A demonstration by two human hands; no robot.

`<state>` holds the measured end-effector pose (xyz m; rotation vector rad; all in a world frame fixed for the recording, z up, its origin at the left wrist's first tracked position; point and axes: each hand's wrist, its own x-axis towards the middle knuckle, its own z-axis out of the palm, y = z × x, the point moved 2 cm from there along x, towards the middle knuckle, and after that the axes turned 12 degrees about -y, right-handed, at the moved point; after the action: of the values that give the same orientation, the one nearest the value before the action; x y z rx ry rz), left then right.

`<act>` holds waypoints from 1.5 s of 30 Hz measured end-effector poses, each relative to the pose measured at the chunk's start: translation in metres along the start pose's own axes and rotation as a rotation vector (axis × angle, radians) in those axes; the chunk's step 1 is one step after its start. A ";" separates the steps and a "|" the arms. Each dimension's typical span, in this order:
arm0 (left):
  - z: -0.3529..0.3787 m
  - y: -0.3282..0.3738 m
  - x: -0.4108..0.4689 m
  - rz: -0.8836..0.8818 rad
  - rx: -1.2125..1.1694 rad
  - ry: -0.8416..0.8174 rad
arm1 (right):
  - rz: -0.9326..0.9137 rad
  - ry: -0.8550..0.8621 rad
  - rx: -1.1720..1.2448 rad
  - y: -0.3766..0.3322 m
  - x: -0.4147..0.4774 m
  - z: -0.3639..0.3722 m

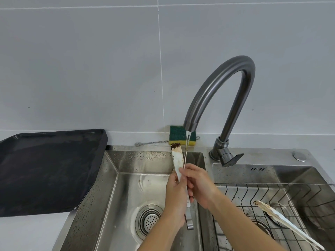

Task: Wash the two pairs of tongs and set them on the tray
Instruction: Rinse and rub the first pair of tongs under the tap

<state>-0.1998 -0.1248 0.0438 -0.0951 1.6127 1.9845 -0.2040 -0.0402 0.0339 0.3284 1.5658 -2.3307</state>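
A kitchen: steel double sink [125, 178], faucet [217, 91], tiled wall [90, 60].

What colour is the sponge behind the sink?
The sponge is green over yellow; head view.

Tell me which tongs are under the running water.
The upright tongs gripped by the left hand and right hand over the left basin; the other tongs lie in the wire rack.

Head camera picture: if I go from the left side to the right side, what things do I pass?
Black tray → sink drain → held tongs → tap handle → second tongs lying in the wire rack.
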 end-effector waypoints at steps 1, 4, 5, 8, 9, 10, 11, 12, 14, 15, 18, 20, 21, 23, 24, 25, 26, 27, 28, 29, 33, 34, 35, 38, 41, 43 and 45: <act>0.000 -0.001 -0.001 -0.004 -0.002 0.003 | 0.001 0.004 0.004 0.001 0.000 0.000; 0.000 -0.001 -0.002 -0.007 0.010 0.003 | -0.002 0.009 0.011 0.003 -0.001 0.000; -0.001 -0.001 -0.003 -0.006 0.014 0.001 | -0.005 0.010 0.012 0.003 -0.001 0.000; -0.001 -0.002 -0.004 -0.014 0.025 -0.009 | 0.003 0.021 0.008 0.004 -0.002 0.000; 0.000 -0.002 -0.005 -0.020 0.030 -0.008 | 0.013 0.031 0.004 0.004 -0.002 -0.001; 0.000 -0.003 -0.006 -0.027 0.035 -0.006 | 0.021 0.041 0.000 0.005 -0.002 -0.001; 0.001 -0.004 -0.006 -0.033 0.043 -0.003 | 0.028 0.049 -0.007 0.006 -0.002 -0.001; 0.001 -0.005 -0.007 -0.038 0.049 -0.001 | 0.033 0.054 -0.016 0.007 -0.002 -0.001; 0.001 -0.006 -0.009 -0.047 0.052 0.001 | 0.044 0.065 -0.038 0.009 -0.003 0.000; 0.000 -0.007 -0.010 -0.051 0.054 0.006 | 0.052 0.072 -0.050 0.010 -0.003 0.001; -0.002 -0.009 -0.010 -0.059 0.080 0.043 | 0.079 0.088 -0.078 0.012 -0.002 0.003; -0.003 -0.009 -0.011 -0.059 0.095 0.064 | 0.085 0.089 -0.083 0.013 -0.001 0.005; -0.004 -0.009 -0.011 -0.059 0.102 0.065 | 0.079 0.088 -0.080 0.013 0.000 0.006; -0.004 -0.008 -0.012 -0.057 0.099 0.054 | 0.052 0.106 -0.067 0.013 0.001 0.006; -0.004 -0.008 -0.013 -0.053 0.095 0.049 | 0.037 0.126 -0.055 0.011 0.001 0.006; -0.005 -0.008 -0.014 -0.051 0.094 0.048 | 0.022 0.143 -0.043 0.010 0.001 0.005; -0.005 -0.007 -0.015 -0.048 0.091 0.048 | 0.006 0.156 -0.031 0.009 0.002 0.004; -0.005 -0.007 -0.016 -0.048 0.084 0.049 | -0.008 0.165 -0.020 0.008 0.002 0.004; -0.005 -0.008 -0.017 -0.049 0.073 0.048 | -0.012 0.171 -0.014 0.007 0.002 0.003; -0.005 -0.009 -0.017 -0.054 0.067 0.047 | -0.009 0.174 -0.017 0.007 0.002 0.002; -0.008 -0.014 -0.016 -0.081 0.156 0.056 | 0.019 0.204 -0.070 0.010 0.001 -0.001; -0.010 -0.015 -0.015 -0.087 0.225 0.055 | 0.011 0.219 -0.070 0.011 0.001 -0.002; -0.012 -0.015 -0.015 -0.095 0.301 0.055 | -0.003 0.235 -0.065 0.012 0.001 -0.003; -0.019 -0.013 -0.015 -0.098 0.341 0.062 | -0.027 0.261 -0.056 0.012 -0.002 -0.004; -0.022 -0.009 -0.016 -0.073 0.200 0.056 | -0.025 0.233 0.020 0.012 -0.004 -0.004; -0.022 -0.007 -0.013 -0.037 0.169 0.054 | -0.026 0.217 0.066 0.012 -0.004 -0.003; -0.021 -0.005 -0.012 -0.011 0.154 0.043 | -0.029 0.198 0.052 0.013 -0.004 0.000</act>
<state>-0.1933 -0.1478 0.0388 -0.0875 1.7820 1.8543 -0.1954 -0.0443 0.0245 0.5679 1.6091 -2.4281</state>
